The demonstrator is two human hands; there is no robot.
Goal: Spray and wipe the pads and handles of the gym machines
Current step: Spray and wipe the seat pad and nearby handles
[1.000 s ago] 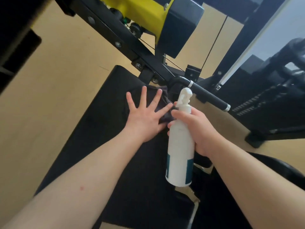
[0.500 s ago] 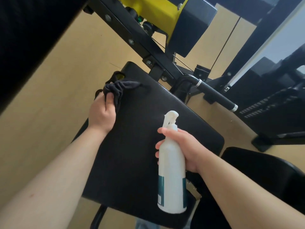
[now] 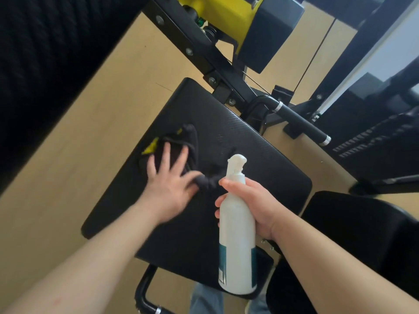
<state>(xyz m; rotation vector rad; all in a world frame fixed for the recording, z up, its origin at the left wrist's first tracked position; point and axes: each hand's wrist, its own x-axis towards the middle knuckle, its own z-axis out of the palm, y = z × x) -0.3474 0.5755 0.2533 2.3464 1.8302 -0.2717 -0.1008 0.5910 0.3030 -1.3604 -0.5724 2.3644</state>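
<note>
A black seat pad (image 3: 238,141) of a gym machine fills the middle of the view. My left hand (image 3: 170,180) presses flat, fingers spread, on a dark cloth (image 3: 190,141) with a yellow patch that lies on the pad's left part; the hand is motion-blurred. Over the pad's near right side, my right hand (image 3: 256,205) grips a white spray bottle (image 3: 237,241) with a teal label. The bottle stands upright and its nozzle points away from me. A black foam handle (image 3: 301,123) with silver end rings sticks out to the right beyond the pad.
A black steel frame bar (image 3: 199,55) with a yellow housing (image 3: 226,17) crosses above the pad. Another black pad (image 3: 362,241) lies at lower right and a large dark pad (image 3: 45,53) at upper left. The floor (image 3: 90,137) is light wood. More machine parts stand at right.
My left hand left the pad's far left corner, where it bunched the cloth, and now presses it flat nearer the middle. The bottle hand stayed about where it was.
</note>
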